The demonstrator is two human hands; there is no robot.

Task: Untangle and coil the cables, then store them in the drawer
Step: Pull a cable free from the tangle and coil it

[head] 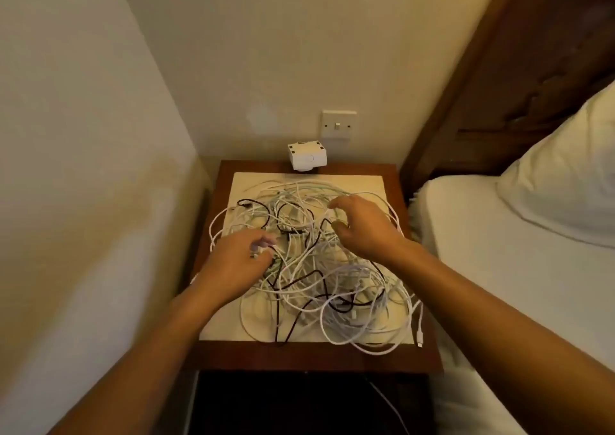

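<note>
Left hand (238, 263) pinching a white strand (268, 249), right hand (364, 229) curled above the heap (grasp indiscernible), over tangled cables (319, 278) on a pale board (253, 184) atop the nightstand (412, 356); a hard pull may tighten knots, drag overhanging loops off toward the bed (482, 251), or snag the white box (307, 158) at the rear edge.

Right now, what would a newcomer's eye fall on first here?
A large tangle of white and black cables covers the pale mat on the wooden nightstand. Both hands are over it: the left hand, blurred, at its left side, the right hand at its upper right.
</note>
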